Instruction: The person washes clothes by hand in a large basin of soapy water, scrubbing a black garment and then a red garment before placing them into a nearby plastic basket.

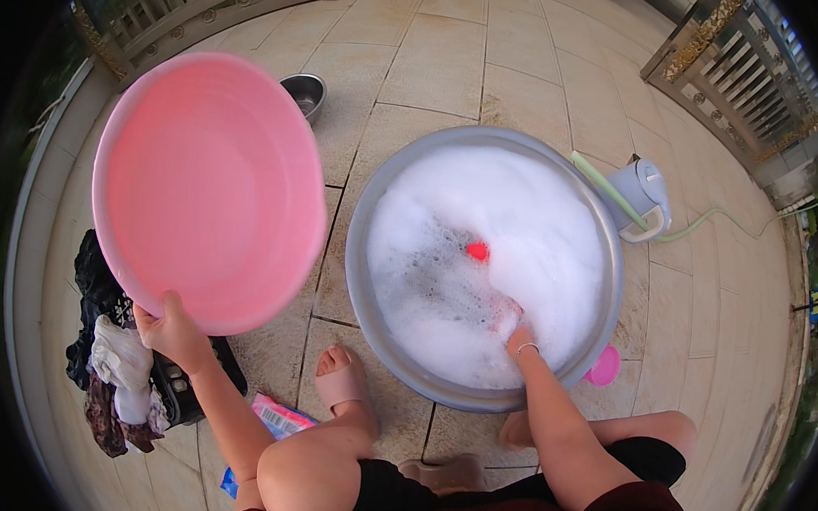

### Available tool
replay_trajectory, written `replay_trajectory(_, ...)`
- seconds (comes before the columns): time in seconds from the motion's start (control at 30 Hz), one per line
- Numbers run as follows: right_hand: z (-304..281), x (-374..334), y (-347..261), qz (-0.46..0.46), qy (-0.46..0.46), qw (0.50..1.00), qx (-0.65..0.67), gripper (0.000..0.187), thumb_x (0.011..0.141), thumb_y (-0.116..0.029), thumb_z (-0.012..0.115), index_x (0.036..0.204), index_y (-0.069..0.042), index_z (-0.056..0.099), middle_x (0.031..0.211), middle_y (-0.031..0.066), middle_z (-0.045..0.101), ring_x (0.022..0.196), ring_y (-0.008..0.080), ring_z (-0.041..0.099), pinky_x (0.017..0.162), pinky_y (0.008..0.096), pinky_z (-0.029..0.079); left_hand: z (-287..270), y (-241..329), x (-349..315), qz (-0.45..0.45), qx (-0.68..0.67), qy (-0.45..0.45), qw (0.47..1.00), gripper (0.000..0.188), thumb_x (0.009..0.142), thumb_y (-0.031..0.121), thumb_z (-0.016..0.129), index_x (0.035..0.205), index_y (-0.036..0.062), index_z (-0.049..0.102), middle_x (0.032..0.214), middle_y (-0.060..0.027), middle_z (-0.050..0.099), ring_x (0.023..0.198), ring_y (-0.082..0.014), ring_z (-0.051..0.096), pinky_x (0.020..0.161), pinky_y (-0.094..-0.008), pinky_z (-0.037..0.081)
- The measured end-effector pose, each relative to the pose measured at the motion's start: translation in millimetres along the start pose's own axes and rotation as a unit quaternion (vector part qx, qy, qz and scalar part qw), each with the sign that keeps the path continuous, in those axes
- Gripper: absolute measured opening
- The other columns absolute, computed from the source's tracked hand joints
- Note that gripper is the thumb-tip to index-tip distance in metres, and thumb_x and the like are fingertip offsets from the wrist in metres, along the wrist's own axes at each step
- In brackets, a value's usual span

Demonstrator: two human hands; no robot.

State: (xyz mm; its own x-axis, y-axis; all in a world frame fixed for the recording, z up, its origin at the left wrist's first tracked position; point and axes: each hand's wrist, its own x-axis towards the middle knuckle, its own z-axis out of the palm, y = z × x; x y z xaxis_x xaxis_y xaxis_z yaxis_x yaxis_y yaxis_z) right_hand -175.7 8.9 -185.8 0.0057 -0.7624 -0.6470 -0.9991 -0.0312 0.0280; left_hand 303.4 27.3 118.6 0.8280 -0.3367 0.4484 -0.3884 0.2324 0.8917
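Note:
My left hand (178, 338) grips the lower rim of a pink plastic basin (211, 185), fingers closed round it. The basin is held tilted, its inside facing me, and looks empty. In front of me stands a wide grey metal tub (359, 285) full of white foam (487, 181) and cloudy water. My right hand (519, 339) reaches into the tub's near right part. Suds cover its fingers, so whether it holds anything is hidden. A pinkish patch shows blurred beside its fingertips. A small red thing (478, 251) pokes out of the suds near the middle.
Clothes (124, 365) lie at the left by a black container (178, 393). A colourful packet (280, 418) lies near my left foot. A steel bowl (305, 96) sits beyond the basin. Right of the tub are a grey-blue jug (641, 196), a green hose (607, 186) and a small pink item (604, 366).

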Motion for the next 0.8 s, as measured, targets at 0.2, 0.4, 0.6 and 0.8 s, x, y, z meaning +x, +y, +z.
replay_trajectory(0.2, 11.0, 11.0, -4.7, -0.118, 0.009, 0.993, 0.010, 0.030, 0.078, -0.016, 0.045, 0.104, -0.003, 0.051, 0.108, 0.0194, 0.049, 0.101, 0.0326, 0.045, 0.088, 0.0425, 0.033, -20.0, -84.3, -0.5, -0.130, -0.082, 0.035, 0.988, 0.024, 0.069, -0.006, 0.048, 0.093, -0.0041, 0.047, 0.088, -0.0086, 0.054, 0.075, -0.0143, 0.053, 0.068, -0.0254, 0.043)
replay_trajectory(0.4, -64.5, -40.1, -54.0, -0.135, 0.134, 0.981, -0.028, 0.025, 0.072, -0.023, 0.050, 0.089, -0.009, 0.060, 0.096, 0.0110, 0.058, 0.099, 0.0274, 0.048, 0.086, 0.0532, 0.031, -22.3, -119.8, -21.7, -0.233, -0.131, 0.118, 0.956, 0.030, 0.065, -0.007, 0.047, 0.095, -0.0049, 0.046, 0.095, -0.0122, 0.052, 0.083, -0.0206, 0.054, 0.072, -0.0314, 0.045)
replay_trajectory(0.6, -10.7, -33.3, -17.2, -0.070, 0.058, 0.992, 0.082, 0.029, 0.075, -0.026, 0.053, 0.089, 0.000, 0.057, 0.095, 0.0186, 0.056, 0.094, 0.0318, 0.051, 0.082, 0.0412, 0.039, -9.0, -145.5, -36.8, -0.340, -0.140, 0.129, 0.921, 0.035, 0.069, -0.003, 0.049, 0.103, -0.0041, 0.041, 0.103, -0.0132, 0.048, 0.091, -0.0233, 0.051, 0.075, -0.0346, 0.045)
replay_trajectory(0.8, -22.7, -55.0, -30.5, 0.012, 0.075, 0.962, 0.262, 0.032, 0.073, -0.027, 0.056, 0.086, 0.002, 0.056, 0.088, 0.0244, 0.056, 0.088, 0.0351, 0.053, 0.077, 0.0387, 0.042, -23.3, -177.1, -50.7, -0.561, -0.111, -0.093, 0.815, 0.031, 0.082, 0.026, 0.049, 0.097, -0.0010, 0.044, 0.100, -0.0149, 0.050, 0.088, -0.0251, 0.053, 0.072, -0.0388, 0.047)
